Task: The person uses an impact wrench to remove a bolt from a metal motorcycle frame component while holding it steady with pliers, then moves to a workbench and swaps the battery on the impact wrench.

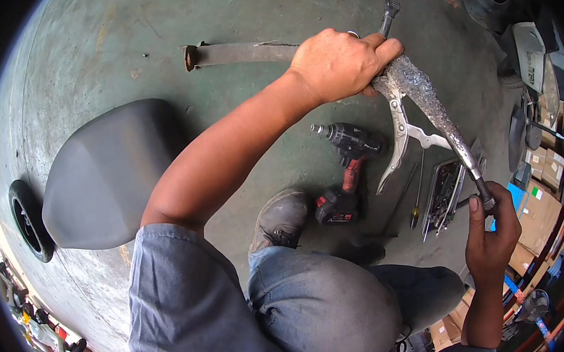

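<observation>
Nearest the lens is the person's gray-blue left sleeve (179, 294), bent arm reaching up and across the floor. Far left there's a small black tire (25, 220), then a big dark gray molded shell (108, 175), maybe a seat, hard to say. Next along, a flat metal strip (241, 53) with a rusty end lies on the floor, its other end lost behind the hand.

Left hand (339, 64) is wrapped tight round the upper part of a crusty metal rod (423, 94), so the piece is up off the floor, slanting down to the right. Below it sits a black and red cordless driver (350, 171). Silver locking pliers (397, 135) hang just under the left fist; can't tell if they actually bite the rod, the fist covers that bit. Past them are a screwdriver (416, 199) and a tray of tools (444, 197).

Right hand (492, 240) has thumb and fingers closed round the rod's threaded tip. Looks like the steadying-and-feeling-the-thread stage, imo. Any turn from here would call for a firm left fist and loose right fingertips, and the pliers kept from slipping.
</observation>
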Demonstrator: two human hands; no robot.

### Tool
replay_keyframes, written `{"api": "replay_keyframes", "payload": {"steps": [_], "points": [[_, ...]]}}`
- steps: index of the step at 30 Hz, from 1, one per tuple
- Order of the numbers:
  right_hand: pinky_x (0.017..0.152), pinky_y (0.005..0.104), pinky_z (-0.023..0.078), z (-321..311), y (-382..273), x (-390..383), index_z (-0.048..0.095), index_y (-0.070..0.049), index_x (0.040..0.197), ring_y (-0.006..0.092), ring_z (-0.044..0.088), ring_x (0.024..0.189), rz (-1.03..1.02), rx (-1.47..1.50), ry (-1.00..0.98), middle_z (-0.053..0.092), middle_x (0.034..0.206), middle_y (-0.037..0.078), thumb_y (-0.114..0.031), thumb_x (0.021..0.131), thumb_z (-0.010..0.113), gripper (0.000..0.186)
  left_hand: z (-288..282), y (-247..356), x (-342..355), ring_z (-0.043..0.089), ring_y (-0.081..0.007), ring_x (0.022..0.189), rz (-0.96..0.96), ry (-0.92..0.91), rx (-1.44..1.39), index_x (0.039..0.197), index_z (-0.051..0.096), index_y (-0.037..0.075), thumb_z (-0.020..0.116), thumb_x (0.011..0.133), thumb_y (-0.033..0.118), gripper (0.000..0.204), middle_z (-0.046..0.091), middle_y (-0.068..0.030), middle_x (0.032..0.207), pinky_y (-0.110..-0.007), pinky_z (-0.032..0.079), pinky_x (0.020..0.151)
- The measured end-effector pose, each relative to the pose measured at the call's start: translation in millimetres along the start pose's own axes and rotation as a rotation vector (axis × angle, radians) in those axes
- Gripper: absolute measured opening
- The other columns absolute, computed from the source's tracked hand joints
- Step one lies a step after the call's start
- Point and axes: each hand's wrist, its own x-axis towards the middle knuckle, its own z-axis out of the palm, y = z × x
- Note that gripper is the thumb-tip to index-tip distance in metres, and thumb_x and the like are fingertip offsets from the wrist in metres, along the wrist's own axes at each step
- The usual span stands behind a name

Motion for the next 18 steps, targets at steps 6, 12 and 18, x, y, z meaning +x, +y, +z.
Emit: {"api": "replay_keyframes", "payload": {"steps": [6,12,18], "points": [[0.064,0.0346,0.049,-3.9,24.9,11.1,0.055,0.005,0.105,0.0294,0.06,0.077,-0.394,-0.235,0.176,0.06,0.093,0.017,-0.006,0.079,0.074,0.034,0.0,-2.1,5.0,0.067,-0.0298,0.071,0.006,0.043,-0.02,0.115,0.046,0.013,0.078,0.064,0.036,0.065,0.065,-0.0046,0.096,-0.039,0.053,0.059],[0.066,0.038,0.048,-2.6,32.5,19.6,0.058,0.005,0.1,0.0327,0.059,0.076,-0.443,-0.227,0.224,0.061,0.086,0.016,-0.009,0.075,0.077,0.034,-1.4,-3.9,7.3,0.066,-0.0315,0.07,0.005,0.088,-0.017,0.114,0.047,0.012,0.077,0.063,0.037,0.064,0.066,-0.0077,0.086,-0.039,0.052,0.058],[0.052,0.0332,0.041,-6.6,29.3,19.1,0.06,0.002,0.088,0.0229,0.052,0.059,-0.129,0.021,0.064,0.056,0.071,0.011,-0.026,0.094,0.053,0.029,-2.3,-4.6,8.9,0.066,-0.0318,0.07,-0.006,0.09,-0.012,0.115,0.048,0.012,0.076,0.065,0.038,0.064,0.066,-0.0084,0.084,-0.04,0.052,0.058]]}}
